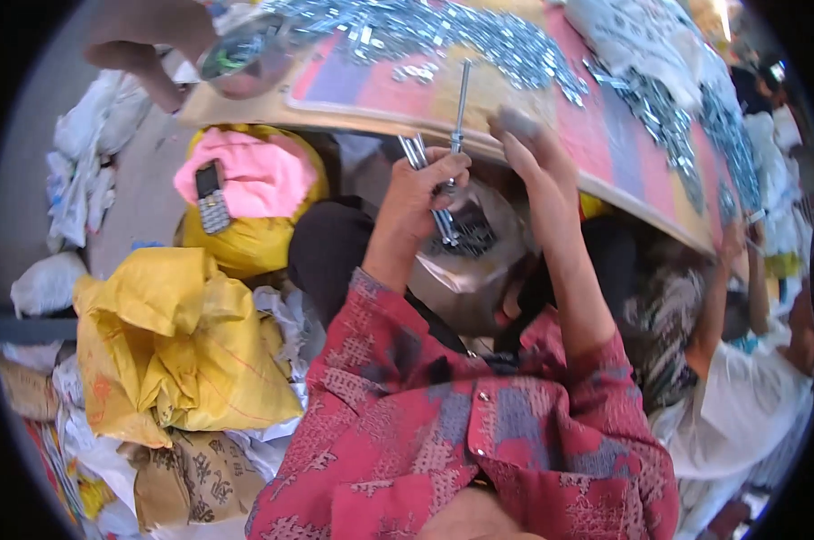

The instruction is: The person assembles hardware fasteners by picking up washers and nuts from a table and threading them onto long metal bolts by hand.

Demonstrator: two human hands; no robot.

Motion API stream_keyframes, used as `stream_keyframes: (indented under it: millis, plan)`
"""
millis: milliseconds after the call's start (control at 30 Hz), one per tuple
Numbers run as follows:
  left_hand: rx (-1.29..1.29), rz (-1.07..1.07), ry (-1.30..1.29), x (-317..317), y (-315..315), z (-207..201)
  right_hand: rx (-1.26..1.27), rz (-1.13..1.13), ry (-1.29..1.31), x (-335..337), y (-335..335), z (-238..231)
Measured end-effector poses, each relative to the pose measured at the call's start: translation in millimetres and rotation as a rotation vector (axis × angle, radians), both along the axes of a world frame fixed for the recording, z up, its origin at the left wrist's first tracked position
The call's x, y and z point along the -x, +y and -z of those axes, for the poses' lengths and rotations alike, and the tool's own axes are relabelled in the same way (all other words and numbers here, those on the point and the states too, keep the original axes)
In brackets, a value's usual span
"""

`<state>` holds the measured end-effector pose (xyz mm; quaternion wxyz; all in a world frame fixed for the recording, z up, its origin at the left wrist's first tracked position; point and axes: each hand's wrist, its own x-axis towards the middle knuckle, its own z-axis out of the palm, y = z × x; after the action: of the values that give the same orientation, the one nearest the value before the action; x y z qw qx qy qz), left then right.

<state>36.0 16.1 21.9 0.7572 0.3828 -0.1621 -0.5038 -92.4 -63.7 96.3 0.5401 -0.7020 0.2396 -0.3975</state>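
Note:
My left hand [414, 193] is closed round several shiny metal bolts. One long thin bolt [462, 99] stands up above its thumb, with a thicker sleeve or nut low on the shank. The other bolts [415, 151] stick out above and below the fist. My right hand [546, 166] is raised just right of the long bolt, apart from it. Its fingertips are smeared by motion and look grey, so I cannot make out whether they hold anything. Below both hands, an opened pale plastic bag [465, 274] between my knees contains dark metal bolts.
A striped tabletop [407, 99] ahead bears a heap of small metal parts [506, 45]. A metal bowl [240, 63] sits at its left corner. A phone [211, 198] lies on pink cloth [258, 171]. Yellow sacks [182, 342] fill the left. Another person's hand [733, 238] works at right.

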Motion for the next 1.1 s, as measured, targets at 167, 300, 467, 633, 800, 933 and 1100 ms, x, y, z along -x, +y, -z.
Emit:
stream_keyframes:
  millis: [167,300,467,633,800,933,1100]
  plan:
    - [-0.022,0.166,-0.285,17,4,-3,-0.06,-0.175,0.202,11,-11,41]
    - [-0.098,0.117,-0.716,14,0,1,0.139,0.009,0.251,31,-8,56]
    - [-0.283,0.309,-0.66,13,-6,13,0.632,0.216,0.614,48,-20,76]
    - [-0.195,0.603,-0.525,34,-18,17,-0.139,-0.26,0.223,55,-29,72]
    - [-0.016,0.492,-0.008,61,-21,11,-0.345,-0.179,0.22,63,-34,50]
    - [-0.107,0.506,-0.058,55,-30,30,-0.217,0.207,-0.073,71,-76,62]
    - [-0.029,0.636,-0.002,60,-28,36,-0.028,0.19,0.195,81,-93,52]
